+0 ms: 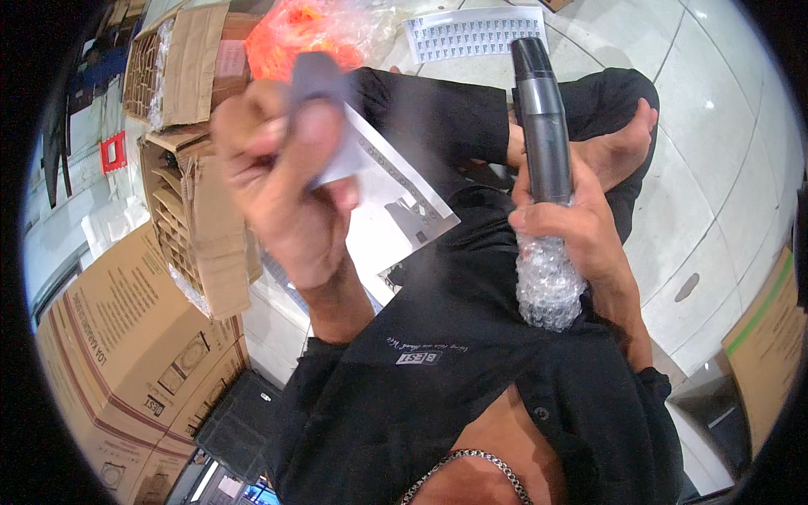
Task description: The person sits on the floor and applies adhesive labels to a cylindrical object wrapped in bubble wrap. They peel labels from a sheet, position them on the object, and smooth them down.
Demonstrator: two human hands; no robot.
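My right hand (572, 219) is wrapped around a black wireless microphone (545, 135), which stands up with its narrow tail end at the top. Bubble wrap (550, 290) covers the microphone's lower end, below my fingers. My left hand (290, 181), smeared by motion, is raised on the left and pinches a small dark grey piece (320, 80) too blurred to name. Behind that hand shows a white printed sheet (412, 198); whether the hand touches it I cannot tell.
I sit with folded legs on a tiled floor (699, 168). Opened cardboard boxes with dividers (198, 227) stand at the left, above a large printed carton (126, 362). A clear bag of orange items (303, 38) and a label sheet (475, 34) lie ahead. Another carton (766, 353) is at right.
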